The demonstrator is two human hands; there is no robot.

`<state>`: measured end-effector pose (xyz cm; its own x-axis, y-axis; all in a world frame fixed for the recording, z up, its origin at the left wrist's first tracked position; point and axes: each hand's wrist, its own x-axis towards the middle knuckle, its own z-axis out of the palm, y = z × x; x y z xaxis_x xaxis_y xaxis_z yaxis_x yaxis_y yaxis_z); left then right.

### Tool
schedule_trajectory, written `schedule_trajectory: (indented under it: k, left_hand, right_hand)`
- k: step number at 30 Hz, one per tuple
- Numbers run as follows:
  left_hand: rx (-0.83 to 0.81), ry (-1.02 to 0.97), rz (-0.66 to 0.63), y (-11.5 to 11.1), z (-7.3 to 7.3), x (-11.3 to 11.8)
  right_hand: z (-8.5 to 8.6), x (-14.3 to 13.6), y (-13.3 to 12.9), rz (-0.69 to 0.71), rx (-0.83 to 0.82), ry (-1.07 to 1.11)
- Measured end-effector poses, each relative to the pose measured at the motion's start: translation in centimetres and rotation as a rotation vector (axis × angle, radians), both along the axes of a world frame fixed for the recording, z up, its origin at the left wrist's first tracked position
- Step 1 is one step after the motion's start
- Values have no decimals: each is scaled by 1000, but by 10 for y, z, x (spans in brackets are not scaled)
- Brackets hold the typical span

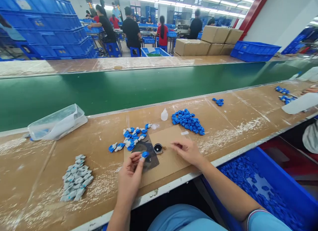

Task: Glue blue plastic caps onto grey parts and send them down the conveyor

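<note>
In the head view my left hand (131, 169) pinches a small blue moulded piece (145, 154) between thumb and fingertips, above a dark sheet (152, 160). My right hand (186, 150) hovers over a cardboard sheet (171, 168), its fingers stretched loosely leftward with nothing visible in them. Between the hands sits a small round dish (158, 148) with a black inside, and tiny brown bits lie beside it. Behind my left hand is a cluster of joined blue-and-white pieces (134, 137). A heap of blue pieces (188, 121) lies beyond my right hand.
Grey-white pieces (77, 178) are piled at left, near a clear plastic tub (57, 123). A small white bottle (164, 114) stands behind the cardboard. A green conveyor belt (129, 86) runs beyond. A blue bin (278, 178) sits below the table edge at right; another person's hand (310, 90) shows far right.
</note>
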<state>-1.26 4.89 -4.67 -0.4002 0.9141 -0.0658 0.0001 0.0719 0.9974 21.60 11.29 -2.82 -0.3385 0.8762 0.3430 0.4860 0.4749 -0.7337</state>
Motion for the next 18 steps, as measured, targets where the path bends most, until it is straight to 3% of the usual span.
schedule_trajectory:
  k: [4,7,12,15,18]
  left_hand:
    - [1,103,144,16,-6,-28]
    - [10,97,212,21,-7,-36]
    - [56,189,253,12,-3,-33]
    - [21,477,322,-1,4,-44]
    - [-55,810,438,-17,11,-69]
  right_hand:
    - [-2,47,19,-430,72,-170]
    - [-4,71,29,-603,43,-314]
    - [-4,77,37,-579,-24,-447]
    - [0,74,43,-570,-125,-564]
    - [6,75,48,-575,-232,-701]
